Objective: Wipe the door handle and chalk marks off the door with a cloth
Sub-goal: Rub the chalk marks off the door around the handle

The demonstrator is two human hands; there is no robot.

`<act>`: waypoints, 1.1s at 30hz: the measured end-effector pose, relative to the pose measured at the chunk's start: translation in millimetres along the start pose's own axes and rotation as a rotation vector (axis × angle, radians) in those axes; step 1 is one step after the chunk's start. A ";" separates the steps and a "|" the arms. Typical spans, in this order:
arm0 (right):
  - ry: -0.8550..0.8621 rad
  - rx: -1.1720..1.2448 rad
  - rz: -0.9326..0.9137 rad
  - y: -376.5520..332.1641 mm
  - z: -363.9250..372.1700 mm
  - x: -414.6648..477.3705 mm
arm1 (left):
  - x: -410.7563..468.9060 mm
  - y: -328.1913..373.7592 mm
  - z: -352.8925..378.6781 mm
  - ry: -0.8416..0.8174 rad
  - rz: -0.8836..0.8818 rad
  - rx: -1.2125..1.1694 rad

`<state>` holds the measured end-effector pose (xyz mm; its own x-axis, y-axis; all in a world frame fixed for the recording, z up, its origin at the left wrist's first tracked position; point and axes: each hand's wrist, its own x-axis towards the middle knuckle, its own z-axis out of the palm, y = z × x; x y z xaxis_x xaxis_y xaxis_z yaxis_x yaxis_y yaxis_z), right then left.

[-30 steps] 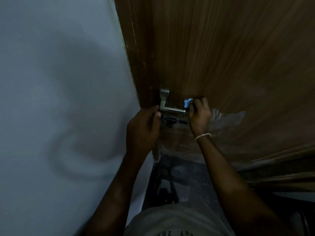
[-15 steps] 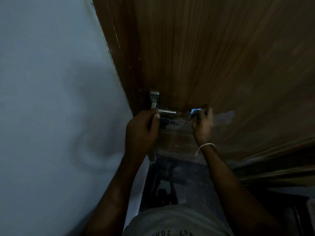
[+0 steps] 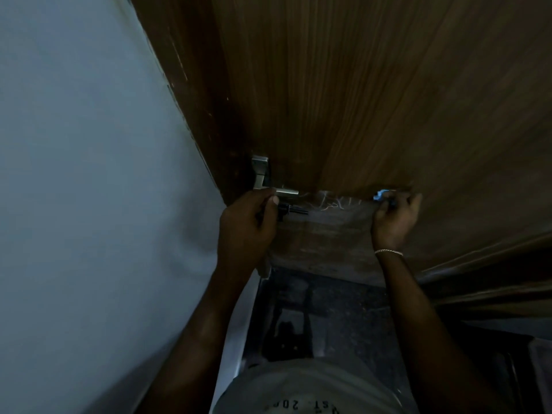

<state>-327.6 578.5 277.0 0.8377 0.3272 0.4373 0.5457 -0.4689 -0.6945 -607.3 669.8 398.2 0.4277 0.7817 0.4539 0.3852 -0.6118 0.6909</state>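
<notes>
Left hand [image 3: 248,225] fingers curl round the door handle [image 3: 276,191]; right hand [image 3: 394,218] fingers pinch a blue cloth [image 3: 380,195] against the door [image 3: 358,100]

Bare forearms, a thin pale bracelet [image 3: 388,251], a grey printed shirt [image 3: 307,389].

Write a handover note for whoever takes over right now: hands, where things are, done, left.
Left hand: closed on the metal door handle, steadying the wooden door.
Right hand: pressed to the door right of the handle, gripping a small blue cloth.
Chalk marks: faint white scribbles showing between the hands.
Done: cannot tell whether the handle is wiped.
Left: rub off the chalk marks.
</notes>
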 end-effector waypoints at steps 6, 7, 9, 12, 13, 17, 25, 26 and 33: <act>-0.116 -0.035 -0.129 -7.5 2.5 -10.3 | -2.1 6.1 11.0 -0.027 -0.009 -0.016; -0.120 -0.055 -0.067 -0.8 -1.5 -10.5 | -2.2 6.8 11.6 -0.027 -0.004 -0.013; -0.041 -0.047 0.013 8.0 -13.6 -1.0 | -2.9 6.6 10.0 -0.013 -0.006 -0.004; 0.118 0.045 -0.051 -1.7 -25.2 22.7 | -4.3 4.5 8.6 -0.006 -0.017 0.002; 0.138 0.078 -0.107 -8.6 -24.3 26.6 | -5.2 4.5 9.5 -0.013 -0.025 0.006; 0.021 0.052 -0.254 -16.2 -5.8 13.4 | -6.3 9.2 15.9 -0.037 -0.029 -0.012; -0.105 -0.075 0.008 28.3 10.6 -10.6 | -10.9 1.5 10.3 -0.006 -0.047 -0.014; -0.086 -0.046 -0.035 18.5 13.3 -10.8 | -12.2 0.1 9.9 0.000 -0.050 -0.007; -0.277 -0.129 -0.149 16.2 24.7 -22.4 | -12.4 1.4 9.1 -0.011 -0.042 0.004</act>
<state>-338.2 583.8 241.9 0.7206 0.6018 0.3442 0.6745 -0.4937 -0.5489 -604.6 658.2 388.4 0.4202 0.8055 0.4178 0.4065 -0.5788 0.7070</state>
